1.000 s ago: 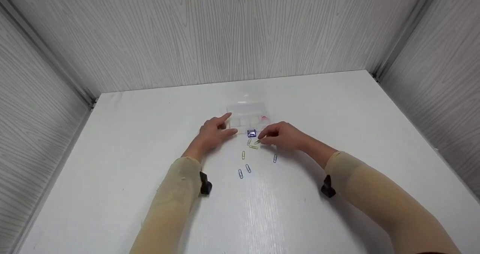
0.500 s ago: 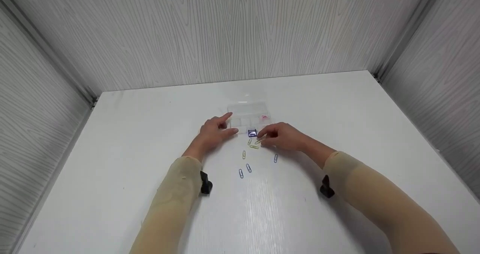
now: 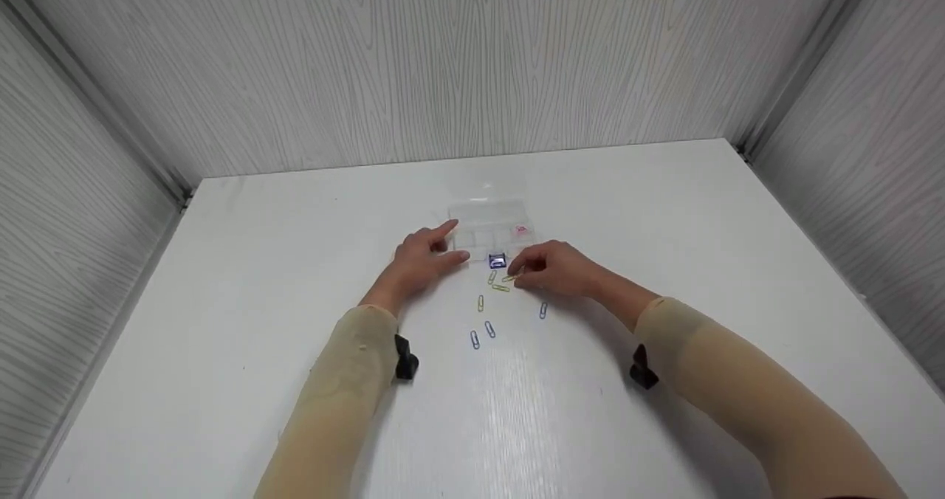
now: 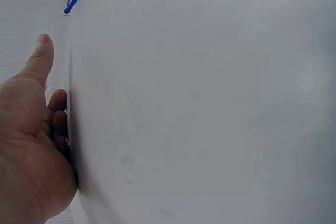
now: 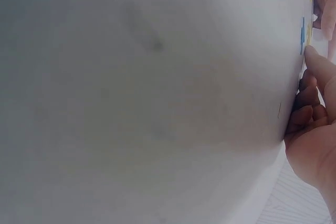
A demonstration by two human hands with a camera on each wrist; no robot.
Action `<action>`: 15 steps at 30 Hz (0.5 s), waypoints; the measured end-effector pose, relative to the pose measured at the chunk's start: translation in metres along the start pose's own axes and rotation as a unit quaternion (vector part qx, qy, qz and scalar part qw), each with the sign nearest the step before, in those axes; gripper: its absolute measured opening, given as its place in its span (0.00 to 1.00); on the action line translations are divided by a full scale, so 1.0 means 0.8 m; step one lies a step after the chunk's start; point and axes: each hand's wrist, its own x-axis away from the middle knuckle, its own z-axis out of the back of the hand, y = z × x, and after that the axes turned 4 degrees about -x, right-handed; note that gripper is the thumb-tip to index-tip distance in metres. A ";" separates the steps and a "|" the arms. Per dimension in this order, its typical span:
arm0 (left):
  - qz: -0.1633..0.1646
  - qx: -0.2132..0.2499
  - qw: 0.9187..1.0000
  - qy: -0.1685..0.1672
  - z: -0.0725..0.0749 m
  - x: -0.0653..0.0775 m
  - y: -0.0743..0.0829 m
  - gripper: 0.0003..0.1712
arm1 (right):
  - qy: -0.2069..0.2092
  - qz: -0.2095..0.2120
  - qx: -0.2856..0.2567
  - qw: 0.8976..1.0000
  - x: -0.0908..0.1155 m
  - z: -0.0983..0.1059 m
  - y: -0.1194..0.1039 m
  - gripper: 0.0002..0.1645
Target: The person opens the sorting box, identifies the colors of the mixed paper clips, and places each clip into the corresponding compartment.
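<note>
My left hand (image 3: 419,263) lies at the left side of a clear plastic compartment box (image 3: 469,254). Its thumb and index finger are spread along the box, with the thumb at the front edge. A dark blue clasp (image 3: 497,261) sits at the middle of that edge. In front of the box, my right hand (image 3: 555,269) has thumb and index finger at the right end of a yellow paper clip (image 3: 509,279), pinching it close over the table. Beside it lie another yellow paper clip (image 3: 500,288) and one more yellow paper clip (image 3: 492,277).
Nearer on the white table (image 3: 354,425) lie a yellow paper clip (image 3: 480,303) and blue paper clips, one blue clip (image 3: 543,310) below the right hand. Something pink (image 3: 521,229) is in the box's right compartment. The transparent lid (image 3: 483,189) stands open behind. Grey panels enclose the table.
The yellow paper clip at my right fingertips has turned to lie more level. The right fingers have shifted only slightly; the left hand stays at the box.
</note>
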 end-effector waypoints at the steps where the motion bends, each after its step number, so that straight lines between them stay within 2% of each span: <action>1: -0.001 0.000 1.000 0.001 0.000 0.000 0.000 0.43 | 0.000 0.000 0.001 1.000 0.000 0.000 0.000 0.09; 15: -0.005 -0.002 1.000 0.000 0.000 -0.003 0.000 0.43 | -0.004 -0.002 0.008 1.000 0.000 -0.002 0.002 0.04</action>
